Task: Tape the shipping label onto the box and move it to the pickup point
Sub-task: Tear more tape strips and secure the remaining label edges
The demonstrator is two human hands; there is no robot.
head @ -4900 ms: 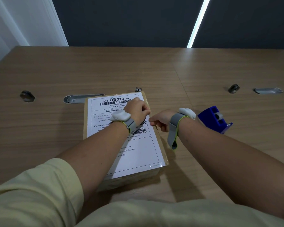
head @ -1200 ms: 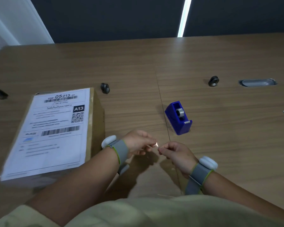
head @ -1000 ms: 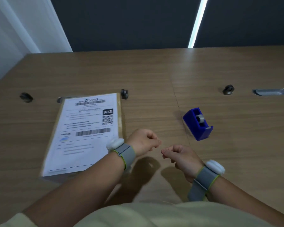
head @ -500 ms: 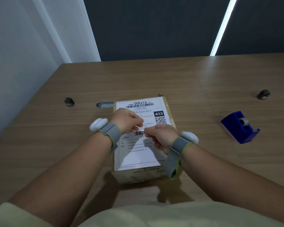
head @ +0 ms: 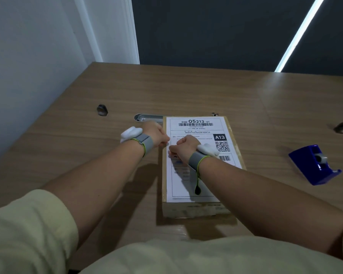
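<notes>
The box point(head: 201, 208) lies flat on the table point(head: 186, 91), nearer the front edge than the back and closer to the left edge than the right, with its long side running front to back. The label point(head: 194, 127) covers almost all of its top, leaving a thin cardboard margin on each side. Both hands meet at the left edge of the label, about midway along it. The left hand point(head: 156, 134) hangs just off the box's left side, fingers curled in tight; the right hand point(head: 184, 149) rests on the label with its fingers likewise pinched together. Whether a strip of tape runs between them cannot be made out, as the fingertips are blurred and turned away from the camera. Each wrist carries a grey band with a white pod, and a strap from the right band dangles over the label's lower half. The right forearm crosses the label and hides part of its barcode and printed lines. The dispenser point(head: 316, 165) stands well apart to the right, toward the right edge, with bare table between it and the box. Left of the box the table is open as far as its left edge by the wall. Behind the box a metal slot point(head: 147, 117) is partly hidden by the left hand and the box's back left corner, and two dark plugs point(head: 102, 110) sit in the table farther out on either side. The front edge is hidden by the person's shirt.
</notes>
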